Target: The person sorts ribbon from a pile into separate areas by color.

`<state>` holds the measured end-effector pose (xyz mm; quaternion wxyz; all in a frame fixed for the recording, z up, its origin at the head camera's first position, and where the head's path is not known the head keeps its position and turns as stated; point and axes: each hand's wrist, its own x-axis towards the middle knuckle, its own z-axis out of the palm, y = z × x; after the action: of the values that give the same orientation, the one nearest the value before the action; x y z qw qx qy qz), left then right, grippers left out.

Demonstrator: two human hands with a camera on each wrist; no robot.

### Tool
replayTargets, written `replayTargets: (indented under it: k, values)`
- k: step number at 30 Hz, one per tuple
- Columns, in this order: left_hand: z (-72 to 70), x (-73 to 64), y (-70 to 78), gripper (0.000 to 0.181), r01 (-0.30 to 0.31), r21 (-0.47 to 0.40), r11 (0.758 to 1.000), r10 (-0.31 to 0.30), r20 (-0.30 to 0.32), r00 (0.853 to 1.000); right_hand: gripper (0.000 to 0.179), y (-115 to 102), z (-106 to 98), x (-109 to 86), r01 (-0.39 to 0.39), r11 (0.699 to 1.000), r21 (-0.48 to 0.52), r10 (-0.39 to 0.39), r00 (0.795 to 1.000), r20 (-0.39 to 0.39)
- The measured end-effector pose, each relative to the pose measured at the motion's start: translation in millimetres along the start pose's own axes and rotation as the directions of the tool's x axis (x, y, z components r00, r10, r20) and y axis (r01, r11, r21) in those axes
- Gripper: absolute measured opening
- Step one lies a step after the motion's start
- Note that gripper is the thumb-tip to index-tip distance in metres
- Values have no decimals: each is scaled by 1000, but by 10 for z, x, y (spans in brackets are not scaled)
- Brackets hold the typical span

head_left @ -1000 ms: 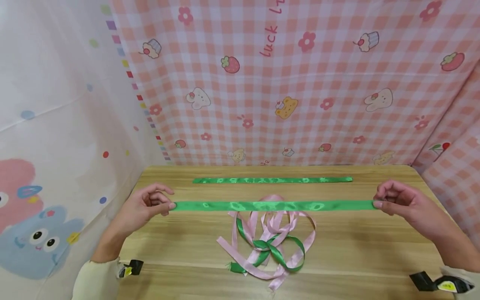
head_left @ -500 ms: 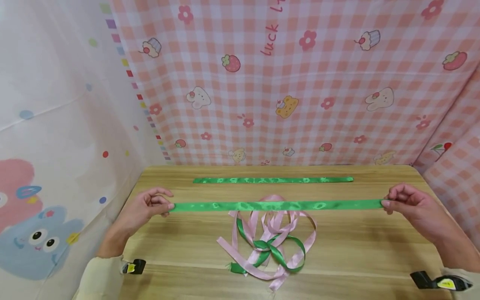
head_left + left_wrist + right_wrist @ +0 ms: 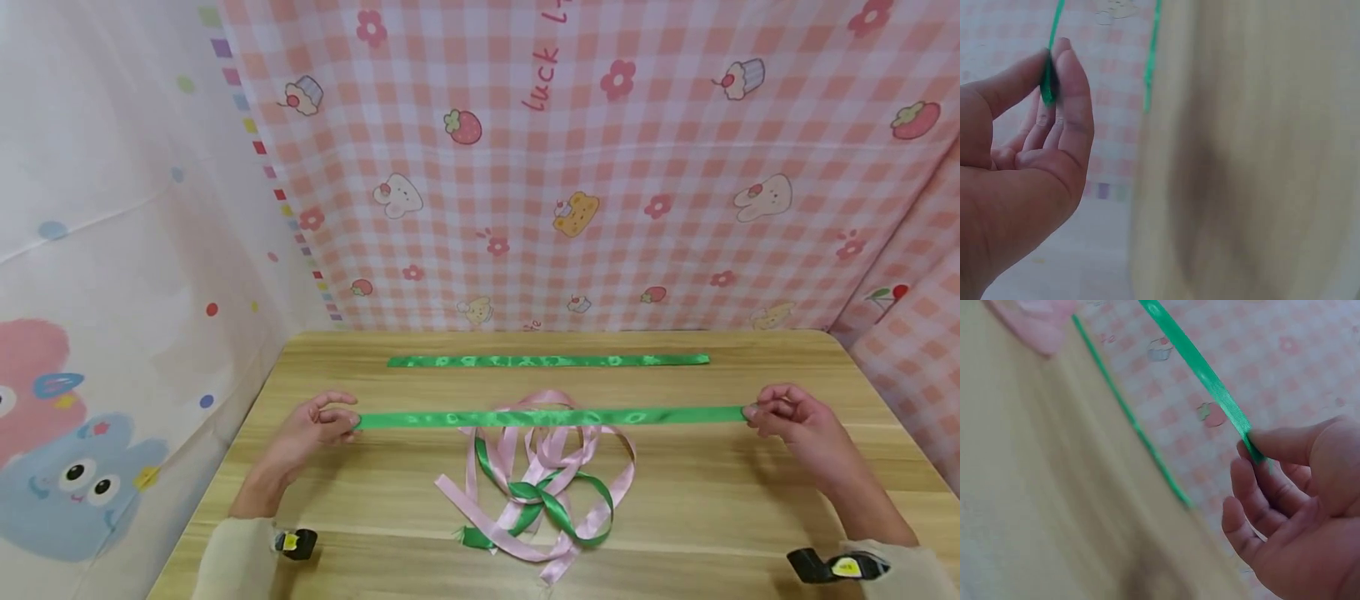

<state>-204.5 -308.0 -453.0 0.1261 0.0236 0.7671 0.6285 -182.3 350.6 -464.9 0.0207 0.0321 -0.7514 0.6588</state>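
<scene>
A green satin ribbon (image 3: 547,417) stretches straight between my two hands, held above the wooden table. My left hand (image 3: 318,429) pinches its left end between thumb and forefinger; the left wrist view shows that ribbon end (image 3: 1049,87) at the fingertips. At the other end, the thumb and forefinger of my right hand (image 3: 795,429) pinch the ribbon, a short frayed tip poking past them in the right wrist view. Below and partly behind the taut ribbon lies a loose pile of pink ribbons (image 3: 551,454) with a curled green ribbon (image 3: 600,500) among them.
Another green ribbon (image 3: 547,361) lies flat and straight near the back edge of the wooden table (image 3: 697,517). A pink checked cloth (image 3: 480,175) hangs behind the table, and a white printed cloth (image 3: 135,250) hangs on the left.
Both hands, with the ribbon taut between them, have come slightly lower and nearer. The left hand has shifted a little right; the right hand went outward, then back in.
</scene>
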Motion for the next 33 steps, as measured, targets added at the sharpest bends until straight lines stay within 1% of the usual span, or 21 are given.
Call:
replayTargets:
  k: [2, 4, 7, 8, 11, 13, 17, 18, 20, 24, 26, 27, 30, 33]
  values:
    - [23, 69, -58, 39, 38, -14, 999, -38, -24, 999, 9, 58, 33, 44, -43, 998, -55, 40, 998, -38]
    - [51, 153, -95, 45, 60, -25, 998, -62, -66, 996, 11, 98, 64, 103, -80, 989, -122, 72, 995, -69]
    - [97, 305, -120, 49, 87, -60, 994, -95, -142, 985, 20, 137, 98, 208, -115, 969, -221, 95, 991, -99]
    - [109, 360, -125, 49, 94, -76, 993, -105, -162, 981, 23, 145, 105, 248, -117, 962, -248, 93, 990, -107]
    - [151, 529, -136, 47, 98, -139, 986, -126, -217, 968, 28, 173, 126, 385, -112, 953, -283, 77, 988, -132]
    - [170, 632, -143, 46, 84, -174, 981, -126, -246, 961, 28, 197, 145, 481, -102, 953, -284, 59, 986, -155]
    - [197, 791, -164, 45, 57, -225, 973, -127, -308, 943, 24, 256, 195, 638, -73, 943, -325, 14, 984, -179]
    - [197, 822, -176, 45, 57, -239, 969, -134, -320, 938, 23, 273, 209, 667, -73, 942, -328, 11, 982, -188]
    - [201, 876, -201, 46, 58, -278, 959, -158, -353, 922, 23, 309, 234, 721, -69, 935, -347, -3, 980, -201]
    - [205, 977, -263, 43, 45, -359, 932, -203, -416, 886, 28, 366, 281, 817, -102, 941, -322, 25, 972, -234]
    - [217, 1026, -287, 41, 31, -398, 917, -221, -442, 870, 30, 386, 300, 856, -136, 943, -303, 57, 965, -255]
    - [223, 1050, -298, 41, 27, -418, 908, -232, -448, 864, 31, 391, 308, 870, -153, 943, -297, 72, 961, -267]
    - [254, 1105, -299, 44, 18, -448, 894, -250, -464, 850, 33, 414, 321, 901, -192, 937, -292, 98, 946, -309]
    - [289, 1147, -271, 46, 36, -436, 899, -269, -485, 832, 31, 440, 325, 932, -227, 927, -300, 110, 926, -362]
